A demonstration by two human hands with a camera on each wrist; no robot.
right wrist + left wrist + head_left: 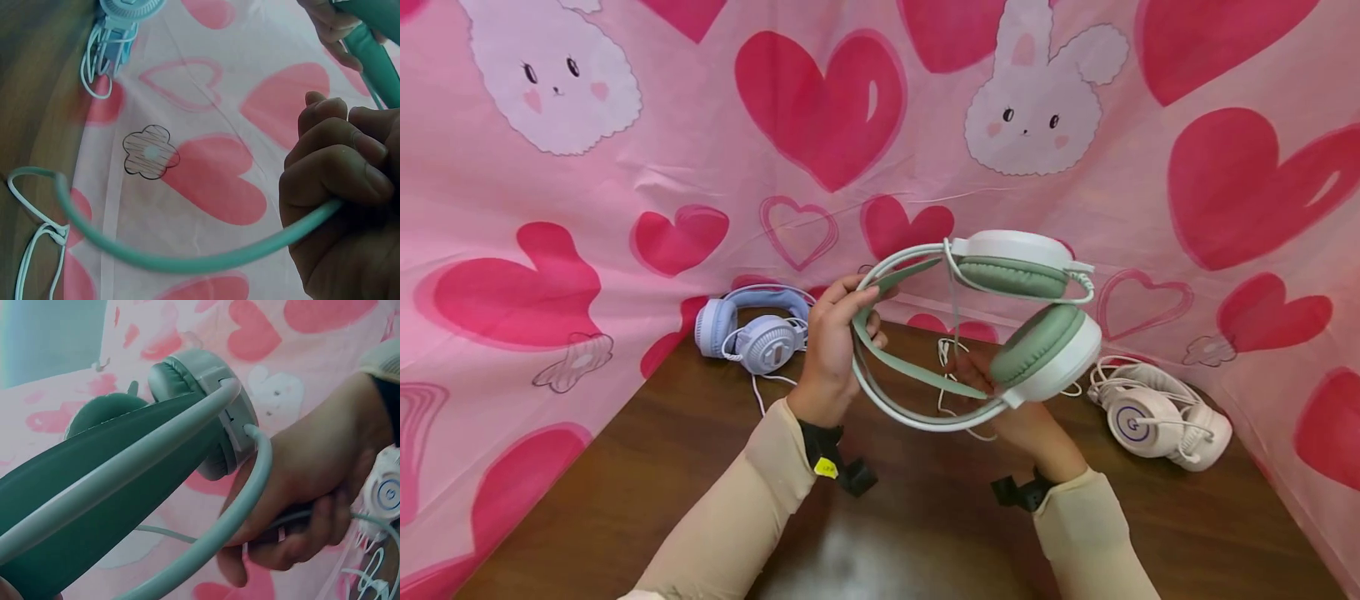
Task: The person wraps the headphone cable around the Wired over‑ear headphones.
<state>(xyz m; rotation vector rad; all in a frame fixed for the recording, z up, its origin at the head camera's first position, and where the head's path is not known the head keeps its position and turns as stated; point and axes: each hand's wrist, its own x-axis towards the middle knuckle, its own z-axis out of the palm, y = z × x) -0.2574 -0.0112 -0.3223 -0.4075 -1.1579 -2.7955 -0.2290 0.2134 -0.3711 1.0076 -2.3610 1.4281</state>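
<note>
White over-ear headphones with green ear cushions (1052, 350) are held up off the table. My left hand (838, 333) grips them at the headband, thumb and fingers around the green inner strap (917, 369) and the white outer bow. The two ear cups point to the right, one above the other. Partly behind the lower cup is my right hand (1022, 425). Its fingers curl around the headphones' pale green cable (206, 262), seen in the right wrist view. From that hand the cable hangs in a loop toward a tied white bundle (59, 234).
Light blue headphones (767, 342) rest on the brown table (647, 500) at the back left. White headphones (1150, 421) lie at the right, against the pink cloth wall (715, 150) printed with hearts and rabbits. Black wrist mounts (857, 477) sit on both wrists.
</note>
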